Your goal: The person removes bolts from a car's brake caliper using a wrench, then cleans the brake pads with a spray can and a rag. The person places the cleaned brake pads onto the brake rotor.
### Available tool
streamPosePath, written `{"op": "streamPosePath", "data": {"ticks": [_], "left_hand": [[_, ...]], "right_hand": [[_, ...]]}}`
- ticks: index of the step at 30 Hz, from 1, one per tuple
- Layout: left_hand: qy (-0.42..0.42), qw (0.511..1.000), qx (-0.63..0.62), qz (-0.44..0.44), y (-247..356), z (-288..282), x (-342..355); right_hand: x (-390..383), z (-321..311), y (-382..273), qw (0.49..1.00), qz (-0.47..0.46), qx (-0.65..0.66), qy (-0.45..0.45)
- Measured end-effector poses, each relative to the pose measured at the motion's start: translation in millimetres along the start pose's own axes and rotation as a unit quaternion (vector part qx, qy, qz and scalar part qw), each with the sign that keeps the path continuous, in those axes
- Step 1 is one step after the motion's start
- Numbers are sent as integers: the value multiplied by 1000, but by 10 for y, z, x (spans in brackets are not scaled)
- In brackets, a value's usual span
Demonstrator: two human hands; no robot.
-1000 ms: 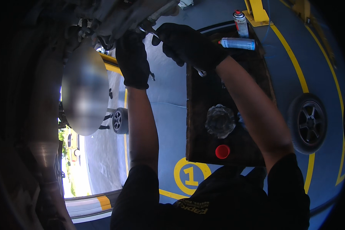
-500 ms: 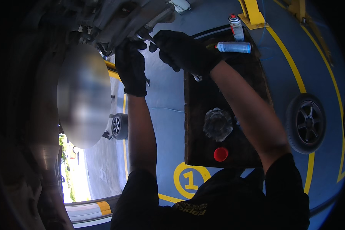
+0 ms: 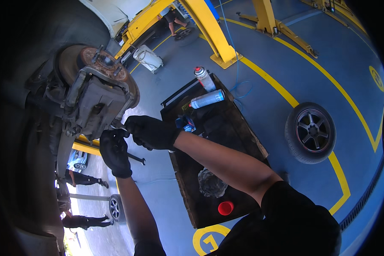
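My right hand, in a black glove, is closed around a wrench. A bit of its shiny metal shows at the lower edge of the brake caliper; the rest is mostly hidden by the glove. Just left of it and lower, my gloved left hand is raised under the caliper with its fingers curled. A dark open-end wrench sticks out from behind that palm, its jaw free. Above both hands are the brake disc and the rusty hub with its studs.
Beneath my right arm stands a dark cart with two spray cans, a crumpled clear dish and a red cap. A wheel lies to the right. Yellow lift posts rise beyond. People stand at left.
My view has swung, bringing the caliper, disc and hub into sight. Both hands appear lower and farther left, still at the same spot under the caliper with the wrenches.
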State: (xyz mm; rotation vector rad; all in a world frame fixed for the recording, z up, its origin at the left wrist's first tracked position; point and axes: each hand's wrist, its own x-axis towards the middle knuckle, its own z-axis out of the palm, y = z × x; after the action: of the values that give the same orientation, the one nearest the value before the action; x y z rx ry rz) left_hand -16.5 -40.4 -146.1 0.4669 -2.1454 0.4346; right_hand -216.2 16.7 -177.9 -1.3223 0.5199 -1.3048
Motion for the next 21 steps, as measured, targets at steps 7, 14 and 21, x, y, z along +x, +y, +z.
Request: {"op": "streamPosePath", "data": {"ticks": [7,14,21], "left_hand": [[-27,980,75,-182,-40,-9,30],[42,920,-236,-311,-135,117,-93],[122,829,-380,-392,-372,251,-129]], "right_hand": [[-8,2,-23,1000,9,12,10],[48,7,47,1000,6,4,14],[-22,37,-70,999,19,-36,34]]}}
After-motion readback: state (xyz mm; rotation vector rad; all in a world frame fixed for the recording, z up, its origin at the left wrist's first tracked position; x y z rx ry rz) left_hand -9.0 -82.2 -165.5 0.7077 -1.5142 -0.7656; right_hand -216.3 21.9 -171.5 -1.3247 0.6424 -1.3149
